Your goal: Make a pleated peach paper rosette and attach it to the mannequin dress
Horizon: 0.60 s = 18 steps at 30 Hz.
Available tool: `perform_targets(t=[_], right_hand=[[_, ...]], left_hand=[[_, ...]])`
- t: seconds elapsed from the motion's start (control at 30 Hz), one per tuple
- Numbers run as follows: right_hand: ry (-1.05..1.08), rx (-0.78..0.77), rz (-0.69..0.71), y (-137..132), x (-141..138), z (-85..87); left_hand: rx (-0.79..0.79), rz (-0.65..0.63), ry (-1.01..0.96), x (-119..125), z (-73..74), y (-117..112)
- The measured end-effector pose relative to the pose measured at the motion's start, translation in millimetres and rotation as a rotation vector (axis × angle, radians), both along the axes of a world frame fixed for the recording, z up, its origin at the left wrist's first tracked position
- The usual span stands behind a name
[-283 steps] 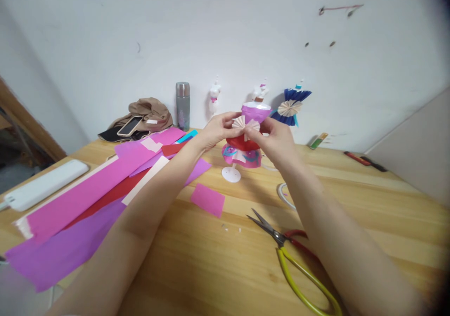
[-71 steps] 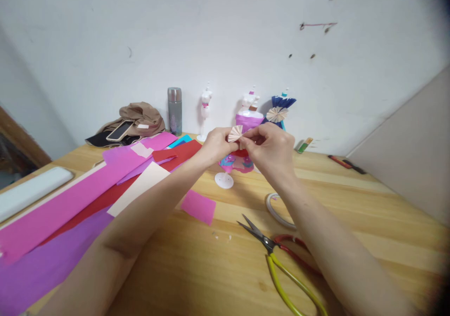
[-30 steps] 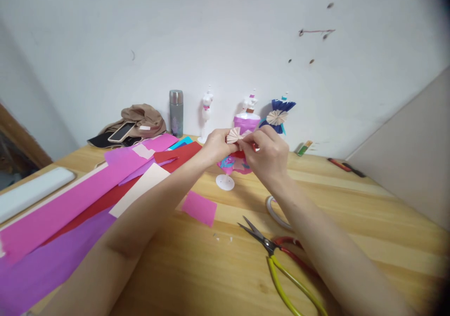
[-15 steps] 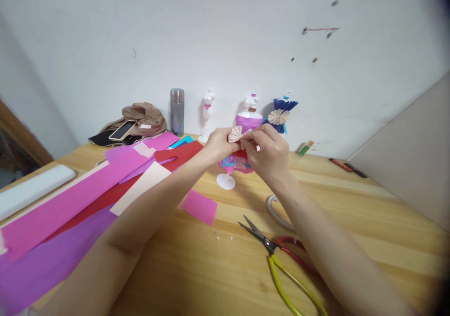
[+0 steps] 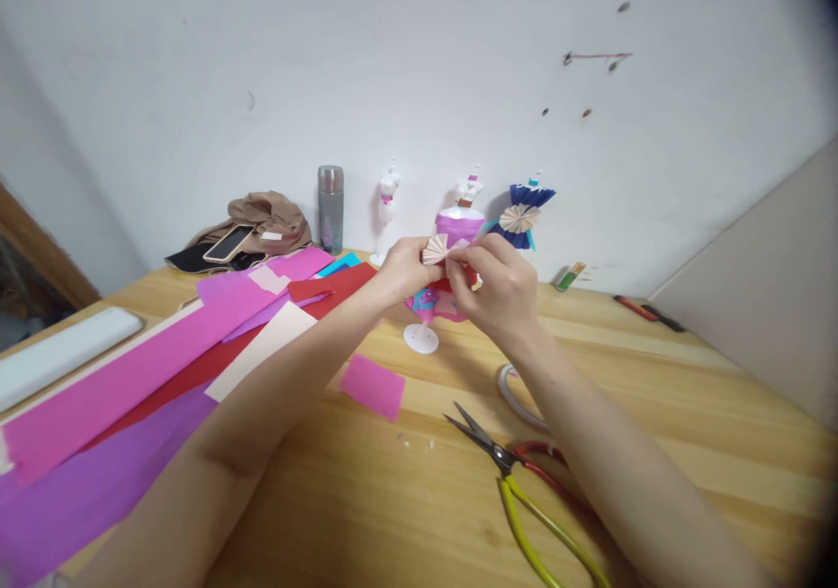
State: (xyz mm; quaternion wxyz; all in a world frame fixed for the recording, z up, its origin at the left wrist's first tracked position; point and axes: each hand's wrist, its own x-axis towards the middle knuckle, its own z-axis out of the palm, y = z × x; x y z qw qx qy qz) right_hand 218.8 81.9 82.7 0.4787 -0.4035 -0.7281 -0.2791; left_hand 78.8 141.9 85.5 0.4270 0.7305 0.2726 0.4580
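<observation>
A small dress form (image 5: 420, 338) in a paper outfit, purple above with red and pink below, is tilted between my hands over the table. My left hand (image 5: 407, 265) is closed around its side, with the fingers partly hidden. At the front of the outfit sits a cream pleated paper fan (image 5: 435, 249), close to my left thumb. My right hand (image 5: 498, 278) pinches at the fan's right edge with thumb and forefinger. Scissors (image 5: 501, 457) with one yellow and one red handle lie open below, near a roll of tape (image 5: 514, 396) partly behind my right forearm.
Paper strips (image 5: 150, 357) in pink, purple and red cover the left side, with a pink paper piece (image 5: 373, 386) nearer the middle. Along the wall stand a flask (image 5: 331, 208), a bare dress form (image 5: 388, 200) and one in blue (image 5: 532, 195). A phone (image 5: 228, 243) rests by brown cloth.
The dress form and the cream fan have shifted very slightly left. My right fingers stay pinched at the fan's edge, and the things on the table have not moved.
</observation>
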Motion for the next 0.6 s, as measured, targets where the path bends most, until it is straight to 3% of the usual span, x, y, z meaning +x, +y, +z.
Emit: perform_targets(t=[0.33,0.6], right_hand=[[0.079,-0.017,0.048,-2,-1,1.8],[0.286,0.060,0.052,-5,2,11.6]], left_hand=[[0.030,0.033,0.010,0,2.9,-3],[0.018,0.007,0.061,-3,4.0,-4]])
